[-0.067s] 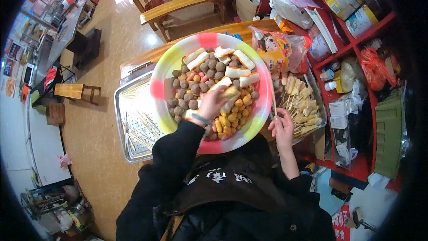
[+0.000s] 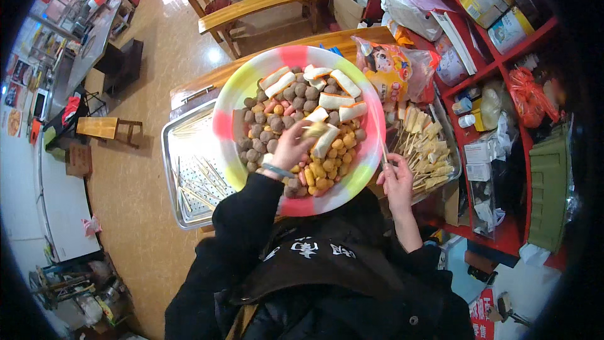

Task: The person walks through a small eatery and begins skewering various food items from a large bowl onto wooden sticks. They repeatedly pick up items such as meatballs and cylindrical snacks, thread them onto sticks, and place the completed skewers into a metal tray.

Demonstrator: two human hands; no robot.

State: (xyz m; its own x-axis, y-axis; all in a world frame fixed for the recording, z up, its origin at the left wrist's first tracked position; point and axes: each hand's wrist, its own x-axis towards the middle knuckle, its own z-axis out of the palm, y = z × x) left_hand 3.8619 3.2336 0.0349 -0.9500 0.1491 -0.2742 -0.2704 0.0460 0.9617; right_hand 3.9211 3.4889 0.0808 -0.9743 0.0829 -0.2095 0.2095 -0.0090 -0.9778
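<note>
A big pink, yellow and white basin [image 2: 234, 88] in front of me holds brown meatballs [image 2: 259, 147], small golden balls [image 2: 343, 145], pink sausage pieces and white blocks with orange edges [image 2: 336, 101]. My left hand [image 2: 290, 147] is over the food, its fingers closed around a yellowish folded piece [image 2: 316, 130], whose kind I cannot make out. At the basin's right rim, my right hand [image 2: 397, 179] pinches a thin bamboo skewer [image 2: 384, 151] pointing away from me. Nothing is visibly threaded on it.
Left of the basin, a perforated metal tray [image 2: 182, 151] carries loose skewers [image 2: 211, 176]. Filled skewers [image 2: 425, 145] lie in another tray on the right, below a printed plastic bag [image 2: 390, 69]. Red shelves [image 2: 500, 66] stand close on the right; a wooden bench [image 2: 270, 6] is beyond.
My left hand has shifted slightly left with the yellowish piece. The skewer in my right hand has changed tilt and looks shorter from here.
</note>
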